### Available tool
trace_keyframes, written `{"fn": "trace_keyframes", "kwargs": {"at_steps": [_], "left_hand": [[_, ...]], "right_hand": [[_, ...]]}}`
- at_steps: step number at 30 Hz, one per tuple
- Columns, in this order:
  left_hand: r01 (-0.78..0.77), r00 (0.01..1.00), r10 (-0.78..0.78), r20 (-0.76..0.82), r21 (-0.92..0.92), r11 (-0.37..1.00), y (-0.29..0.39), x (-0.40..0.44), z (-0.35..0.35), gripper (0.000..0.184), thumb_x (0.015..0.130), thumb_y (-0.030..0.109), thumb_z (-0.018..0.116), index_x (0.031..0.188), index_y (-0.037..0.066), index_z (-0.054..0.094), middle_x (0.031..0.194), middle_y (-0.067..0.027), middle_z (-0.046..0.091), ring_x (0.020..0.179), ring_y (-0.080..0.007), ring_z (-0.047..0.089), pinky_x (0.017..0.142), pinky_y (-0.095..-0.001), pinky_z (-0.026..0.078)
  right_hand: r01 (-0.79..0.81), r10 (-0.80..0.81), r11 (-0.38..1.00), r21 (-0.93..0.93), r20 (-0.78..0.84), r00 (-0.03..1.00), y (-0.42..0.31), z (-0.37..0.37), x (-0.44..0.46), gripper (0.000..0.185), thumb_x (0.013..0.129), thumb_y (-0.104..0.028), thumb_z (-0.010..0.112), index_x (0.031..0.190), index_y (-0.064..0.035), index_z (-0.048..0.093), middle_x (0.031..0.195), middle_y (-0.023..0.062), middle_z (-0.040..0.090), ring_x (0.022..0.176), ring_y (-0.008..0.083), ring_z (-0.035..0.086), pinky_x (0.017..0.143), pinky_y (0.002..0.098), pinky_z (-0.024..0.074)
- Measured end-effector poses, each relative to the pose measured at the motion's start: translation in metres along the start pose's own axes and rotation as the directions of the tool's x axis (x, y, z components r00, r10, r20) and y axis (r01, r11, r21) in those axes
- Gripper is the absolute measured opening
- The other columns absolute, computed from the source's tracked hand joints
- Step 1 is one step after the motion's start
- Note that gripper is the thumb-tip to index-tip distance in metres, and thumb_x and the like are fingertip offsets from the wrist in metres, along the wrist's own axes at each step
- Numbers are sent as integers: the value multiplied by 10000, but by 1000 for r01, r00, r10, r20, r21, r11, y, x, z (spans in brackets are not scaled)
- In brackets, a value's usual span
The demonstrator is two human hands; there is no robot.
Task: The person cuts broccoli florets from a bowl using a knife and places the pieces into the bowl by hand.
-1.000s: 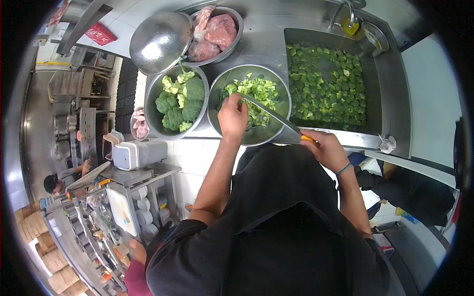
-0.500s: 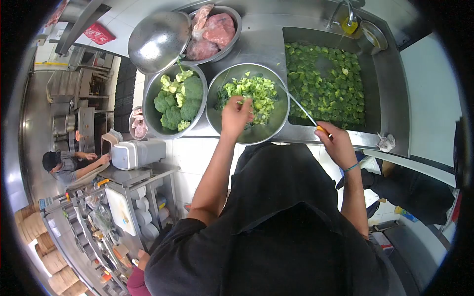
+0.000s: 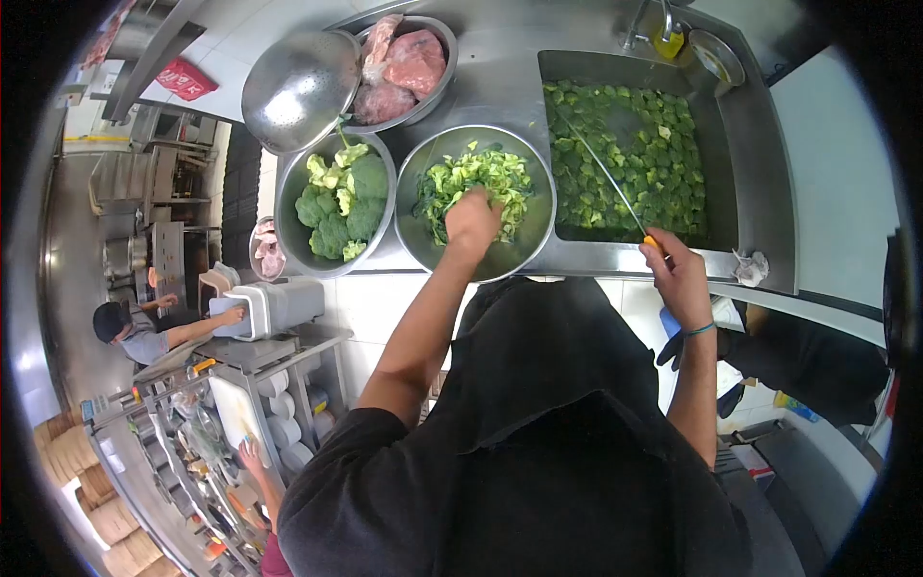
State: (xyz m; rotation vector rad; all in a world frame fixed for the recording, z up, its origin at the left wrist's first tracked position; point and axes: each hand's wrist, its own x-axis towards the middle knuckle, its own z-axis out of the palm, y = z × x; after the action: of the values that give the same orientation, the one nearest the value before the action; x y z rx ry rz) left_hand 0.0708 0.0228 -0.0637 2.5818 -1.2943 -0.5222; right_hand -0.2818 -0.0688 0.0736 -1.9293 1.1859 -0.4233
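Note:
My left hand (image 3: 474,223) reaches down into a steel bowl (image 3: 545,207) of chopped green broccoli pieces (image 3: 500,175). Its fingers are curled among the pieces; their tips are hidden, so what they hold does not show. In my right hand (image 3: 681,279) is a knife (image 3: 615,185) with an orange handle, its long blade pointing up and left over the sink. Left of the chopped pieces, a second steel bowl (image 3: 288,216) holds large broccoli heads (image 3: 327,207). Many broccoli florets (image 3: 630,163) float in the water of the sink (image 3: 726,144).
Behind, raw meat (image 3: 413,62) fills another bowl, with a perforated steel colander (image 3: 293,91) leaning on it. A tap (image 3: 644,29) stands at the sink's back. A crumpled white wad (image 3: 750,267) lies on the front rim. Left, a co-worker (image 3: 135,327) reaches to a grey bin (image 3: 279,306).
My left hand has lowered into the chopped pieces. The knife has swung from the bowl's rim to over the sink, my right hand shifting slightly right. Another person's hand now reaches the white board.

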Motion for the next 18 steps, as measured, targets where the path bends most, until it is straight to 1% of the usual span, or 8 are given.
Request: {"fn": "trace_keyframes", "kwargs": {"at_steps": [3, 6, 9, 12, 13, 16, 17, 18], "left_hand": [[67, 997, -69, 47, 40, 997, 1, -4, -5, 439, 898, 442, 784, 1125, 73, 718, 1058, -220, 767, 994, -407, 751, 888, -507, 596], [-91, 995, 93, -47, 45, 995, -3, -4, 10, 429, 884, 425, 795, 1108, 70, 709, 1065, -215, 756, 995, -406, 743, 889, -515, 593], [-30, 999, 31, -21, 26, 999, -4, -4, 20, 438, 866, 424, 801, 1097, 64, 703, 1060, -210, 745, 996, -409, 735, 887, -513, 589], [-36, 989, 23, -147, -88, 995, -7, -11, 20, 438, 851, 408, 804, 1090, 57, 700, 1042, -211, 746, 994, -418, 730, 888, -503, 587], [-13, 983, -10, -183, -123, 992, -3, -16, 13, 441, 843, 381, 822, 1077, 34, 681, 1071, -212, 724, 996, -395, 727, 889, -482, 586], [-26, 976, -72, -204, -441, 897, -19, -14, 2, 486, 829, 348, 864, 1126, 26, 654, 1099, -171, 702, 975, -364, 723, 901, -473, 586], [7, 986, -113, -122, -648, 762, -24, -11, -2, 443, 887, 305, 855, 1152, 28, 632, 1063, -119, 681, 948, -285, 721, 867, -408, 594], [89, 989, -145, 12, -836, 541, -22, -14, -15, 405, 923, 285, 824, 1167, 32, 622, 1052, -105, 675, 940, -263, 717, 857, -391, 596]], "right_hand": [[-40, 40, 999, 2, 47, 998, 0, 9, -4, 339, 1011, -222, 767, 1287, -32, 716, 1015, 189, 780, 836, 237, 750, 756, 334, 572], [51, -51, 999, 0, 68, 996, 1, 18, -4, 338, 1005, -221, 775, 1278, -31, 717, 995, 186, 776, 791, 233, 731, 731, 337, 565], [73, -72, 997, 2, 94, 993, 1, 22, -2, 346, 992, -220, 789, 1275, -34, 718, 987, 188, 769, 766, 231, 719, 714, 338, 562], [97, -96, 995, -6, 113, 989, -3, 26, 2, 349, 987, -222, 794, 1269, -31, 721, 989, 195, 768, 771, 233, 728, 714, 342, 567], [99, -97, 995, -15, 119, 988, -4, 26, 2, 349, 986, -223, 796, 1267, -30, 722, 991, 198, 768, 774, 234, 731, 715, 344, 569], [159, -159, 987, 11, 103, 982, -3, 30, 0, 353, 978, -222, 805, 1260, -26, 725, 1005, 203, 773, 782, 250, 746, 715, 350, 576], [142, -144, 990, 26, 126, 981, -5, 30, -2, 356, 972, -218, 811, 1259, -26, 726, 1016, 202, 776, 795, 258, 753, 724, 350, 582], [126, -131, 991, 41, 151, 980, -8, 30, -2, 359, 967, -214, 816, 1258, -26, 726, 1028, 201, 778, 808, 265, 759, 732, 349, 587]]}}
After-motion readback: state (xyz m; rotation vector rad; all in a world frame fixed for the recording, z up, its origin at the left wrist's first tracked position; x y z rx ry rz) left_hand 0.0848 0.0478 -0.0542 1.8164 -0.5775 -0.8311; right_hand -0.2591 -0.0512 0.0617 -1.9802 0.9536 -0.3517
